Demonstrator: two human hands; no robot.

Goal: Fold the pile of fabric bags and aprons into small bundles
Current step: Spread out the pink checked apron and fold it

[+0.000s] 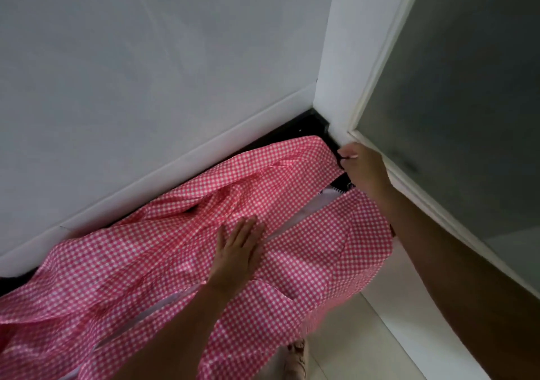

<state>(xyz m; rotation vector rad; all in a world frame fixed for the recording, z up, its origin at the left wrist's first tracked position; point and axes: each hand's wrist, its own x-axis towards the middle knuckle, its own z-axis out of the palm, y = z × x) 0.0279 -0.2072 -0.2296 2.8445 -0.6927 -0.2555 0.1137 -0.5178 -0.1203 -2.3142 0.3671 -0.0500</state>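
One pink gingham fabric [163, 262] lies spread across the dark surface [314, 122], against the wall [146, 87], spilling over its front edge. Left hand [238, 251] presses flat on it; right hand [362, 166] pinches a thin dark cord [342, 158] at the far corner.

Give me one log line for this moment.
item: pink gingham fabric, spread out | left hand: flat on it | right hand: pinches thin dark loop at far corner

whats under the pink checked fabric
A black surface shows beyond the pink checked fabric at the wall, and a white and black item peeks through a gap. The rest is covered.
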